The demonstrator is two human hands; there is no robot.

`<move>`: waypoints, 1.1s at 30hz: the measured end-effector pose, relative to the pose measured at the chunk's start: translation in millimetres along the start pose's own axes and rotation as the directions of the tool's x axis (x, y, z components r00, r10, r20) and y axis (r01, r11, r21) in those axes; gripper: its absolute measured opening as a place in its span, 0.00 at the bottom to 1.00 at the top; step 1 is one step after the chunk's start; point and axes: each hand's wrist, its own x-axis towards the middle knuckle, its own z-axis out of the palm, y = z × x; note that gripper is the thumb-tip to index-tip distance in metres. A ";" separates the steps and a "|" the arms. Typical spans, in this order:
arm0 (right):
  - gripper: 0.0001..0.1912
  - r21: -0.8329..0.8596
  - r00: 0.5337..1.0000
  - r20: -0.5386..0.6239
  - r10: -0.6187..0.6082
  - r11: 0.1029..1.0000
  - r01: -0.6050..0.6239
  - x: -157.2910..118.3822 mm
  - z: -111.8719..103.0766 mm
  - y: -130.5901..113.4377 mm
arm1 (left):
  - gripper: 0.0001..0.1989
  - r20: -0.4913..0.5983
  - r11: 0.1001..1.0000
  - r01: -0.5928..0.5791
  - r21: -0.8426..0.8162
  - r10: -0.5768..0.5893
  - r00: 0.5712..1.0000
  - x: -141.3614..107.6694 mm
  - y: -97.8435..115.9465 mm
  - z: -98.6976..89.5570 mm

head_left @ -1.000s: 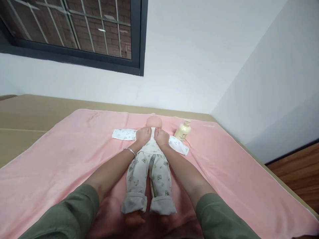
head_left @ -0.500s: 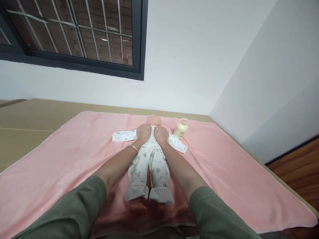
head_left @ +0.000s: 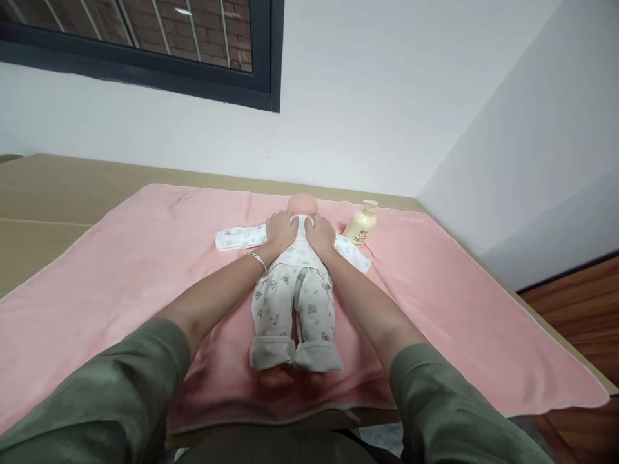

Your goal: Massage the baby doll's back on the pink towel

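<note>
A baby doll (head_left: 302,205) lies on its back on a pink towel (head_left: 159,245), its head at the far side and its feet toward me. It wears a white printed top (head_left: 300,248) with long sleeves spread sideways and matching trousers (head_left: 313,312) with turned-up cuffs. My left hand (head_left: 281,231) is closed around the doll's shoulder on the left. Around the opposite shoulder, my right hand (head_left: 320,233) is closed in the same way. Both thumbs lie close to the neckline, and the fingertips are partly hidden.
A pale yellow pump bottle (head_left: 360,224) stands on the towel to the right of the doll, just beyond the right sleeve. The towel covers a tan table (head_left: 72,183) against a white wall (head_left: 348,116). A dark-framed window (head_left: 268,64) is at upper left.
The view has tilted down and come slightly nearer, so the window sits higher. Both hands remain at the doll's shoulders. The trouser legs lie a little straighter and closer together.
</note>
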 end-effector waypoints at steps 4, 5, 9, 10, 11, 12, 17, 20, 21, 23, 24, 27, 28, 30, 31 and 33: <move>0.23 0.000 1.000 -0.001 0.004 1.000 -0.004 0.8 -6.8 0.2 | 0.19 0.008 1.000 -0.003 -0.016 0.003 1.000 -0.5 3.7 -6.6; 0.23 -0.001 1.000 0.006 -0.004 1.000 0.004 -0.1 -9.8 1.1 | 0.19 0.011 1.000 -0.006 -0.022 0.006 1.000 0.0 4.5 -8.9; 0.25 -0.006 0.992 0.063 -0.108 0.994 0.109 -17.1 -23.1 5.4 | 0.18 0.035 0.997 -0.034 -0.067 0.037 0.999 5.5 3.2 -17.6; 0.25 -0.005 0.986 0.076 -0.152 0.988 0.152 -24.2 -26.0 5.9 | 0.18 0.039 0.996 -0.041 -0.083 0.044 0.998 6.9 1.9 -19.3; 0.27 -0.005 0.977 0.086 -0.196 0.980 0.198 -31.2 -28.6 6.0 | 0.18 0.043 0.994 -0.046 -0.099 0.050 0.998 7.4 0.6 -20.4; 0.30 -0.007 0.967 0.095 -0.235 0.972 0.237 -37.0 -31.0 5.7 | 0.18 0.049 0.993 -0.048 -0.111 0.054 0.997 6.6 -0.5 -20.9; 0.29 -0.022 0.956 0.163 -0.242 0.968 0.249 -26.5 -36.6 1.0 | 0.22 0.044 0.994 -0.073 -0.085 0.077 0.996 -24.8 3.1 -11.9; 0.26 -0.016 0.969 0.179 -0.171 0.984 0.177 -10.0 -34.6 -3.6 | 0.27 -0.064 0.992 -0.124 -0.018 0.122 0.990 -43.2 6.7 -8.4; 0.27 -0.022 0.972 0.179 -0.153 0.987 0.159 -10.2 -34.0 -5.4 | 0.26 -0.077 0.991 -0.137 -0.009 0.136 0.988 -42.9 6.5 -9.9; 0.29 -0.070 0.973 0.168 -0.160 0.982 0.174 -20.4 -35.1 -9.4 | 0.23 -0.029 0.988 -0.148 -0.052 0.147 0.989 -31.8 3.5 -16.0; 0.30 -0.122 0.968 0.158 -0.196 0.969 0.216 -28.2 -37.1 -11.3 | 0.20 0.025 0.985 -0.139 -0.102 0.143 0.989 -22.7 1.3 -19.6; 0.31 -0.239 0.934 0.183 -0.306 0.908 0.345 -43.5 -47.3 -13.9 | 0.18 0.134 0.966 -0.014 -0.258 0.050 0.990 -1.3 -3.3 -24.8; 0.29 -0.225 0.927 0.201 -0.317 0.906 0.358 -41.9 -50.9 -13.1 | 0.18 0.115 0.965 -0.001 -0.264 0.033 0.993 -0.8 -2.9 -23.8; 0.26 -0.131 0.928 0.250 -0.276 0.940 0.315 -29.1 -56.6 -8.5 | 0.19 0.011 0.975 -0.084 -0.205 0.088 0.996 -12.0 0.9 -18.5; 0.25 -0.072 0.928 0.288 -0.237 0.961 0.268 -20.5 -58.4 -5.5 | 0.19 -0.041 0.974 -0.164 -0.159 0.160 0.986 -22.0 3.7 -15.1; 0.28 -0.025 0.922 0.340 -0.183 0.979 0.204 -7.1 -60.2 -0.8 | 0.21 -0.116 0.950 -0.297 -0.095 0.286 0.951 -43.3 9.4 -9.2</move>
